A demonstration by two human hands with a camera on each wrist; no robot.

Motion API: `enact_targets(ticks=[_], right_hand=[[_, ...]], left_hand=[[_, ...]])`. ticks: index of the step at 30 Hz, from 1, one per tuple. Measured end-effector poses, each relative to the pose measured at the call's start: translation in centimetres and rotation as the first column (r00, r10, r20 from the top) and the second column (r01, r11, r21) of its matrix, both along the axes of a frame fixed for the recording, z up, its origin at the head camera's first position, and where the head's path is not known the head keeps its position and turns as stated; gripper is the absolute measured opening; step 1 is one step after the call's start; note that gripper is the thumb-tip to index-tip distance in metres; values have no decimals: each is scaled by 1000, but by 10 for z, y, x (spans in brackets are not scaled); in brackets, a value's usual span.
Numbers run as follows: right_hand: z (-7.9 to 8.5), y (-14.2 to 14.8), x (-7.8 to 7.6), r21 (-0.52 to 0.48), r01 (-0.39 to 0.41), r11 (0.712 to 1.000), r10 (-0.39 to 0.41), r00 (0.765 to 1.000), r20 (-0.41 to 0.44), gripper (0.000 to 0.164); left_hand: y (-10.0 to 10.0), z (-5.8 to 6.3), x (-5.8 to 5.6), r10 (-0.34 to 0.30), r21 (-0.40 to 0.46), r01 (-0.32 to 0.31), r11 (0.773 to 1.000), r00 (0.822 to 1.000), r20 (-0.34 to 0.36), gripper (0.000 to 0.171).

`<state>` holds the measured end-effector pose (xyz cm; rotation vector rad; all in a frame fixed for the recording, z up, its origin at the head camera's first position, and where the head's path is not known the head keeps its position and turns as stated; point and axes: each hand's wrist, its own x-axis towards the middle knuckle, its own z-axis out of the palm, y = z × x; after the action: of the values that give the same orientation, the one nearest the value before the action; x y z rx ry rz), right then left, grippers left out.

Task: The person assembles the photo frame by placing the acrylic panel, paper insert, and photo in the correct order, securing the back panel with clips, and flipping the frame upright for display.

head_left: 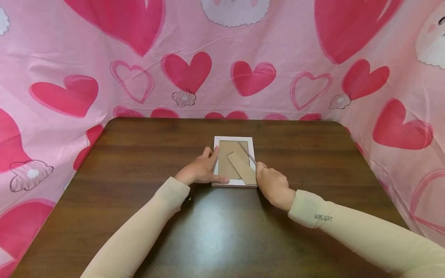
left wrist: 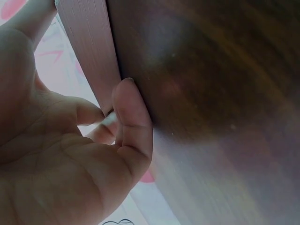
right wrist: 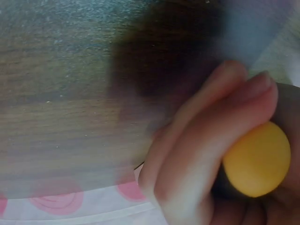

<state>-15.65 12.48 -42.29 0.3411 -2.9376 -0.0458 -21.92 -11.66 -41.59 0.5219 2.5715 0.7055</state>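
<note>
pic frame [head_left: 236, 164] lay back-up on the table [head_left: 149, 154], btwn L hand [head_left: 201, 169], thumb n fingers spread against its left side n near corner, n R hand [head_left: 274, 186], fingers curled round a yellow-ended tool [right wrist: 258, 160], shaft [head_left: 247, 153] over the backing [head_left: 226, 166]

Both arms [head_left: 135, 227] angle inward

The left hand [head_left: 199, 170] is spread, its thumb [head_left: 220, 179] stretched well apart from the index finger [head_left: 215, 156] (another finger bends at the joints). The right hand [head_left: 274, 185] grips, its fingers [right wrist: 187, 136] curled in toward the palm.
</note>
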Motion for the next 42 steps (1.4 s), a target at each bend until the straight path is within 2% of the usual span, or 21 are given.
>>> enact_targets(ticks=[4,9,14,19,28,35,42], right_hand=[[-1,1,-2,-55,20,998,-13,994,112,19],[2,4,-6,-101,37,994,-9,966,259,16],[14,11,-13,-72,-34,997,56,940,337,6],[21,26,-17,-79,-93,992,114,937,330,6],[18,38,-21,-102,-93,990,124,922,367,10],[20,35,-22,-92,-103,990,128,932,340,11],[24,34,-27,-78,-65,995,91,914,396,6]], left_hand=[[-2,-2,0,4,-7,-4,1000,1000,-4,128],[-1,-5,-2,0,-2,0,1000,1000,-5,128],[-1,-5,0,3,3,-3,1000,1000,-3,128],[0,-3,1,-10,1,10,1000,1000,-11,127],[-1,-4,1,-7,-1,7,1000,1000,-19,127],[-1,-7,1,4,-15,-4,1000,1000,-3,129],[-2,-6,0,2,3,-2,1000,1000,-18,128]])
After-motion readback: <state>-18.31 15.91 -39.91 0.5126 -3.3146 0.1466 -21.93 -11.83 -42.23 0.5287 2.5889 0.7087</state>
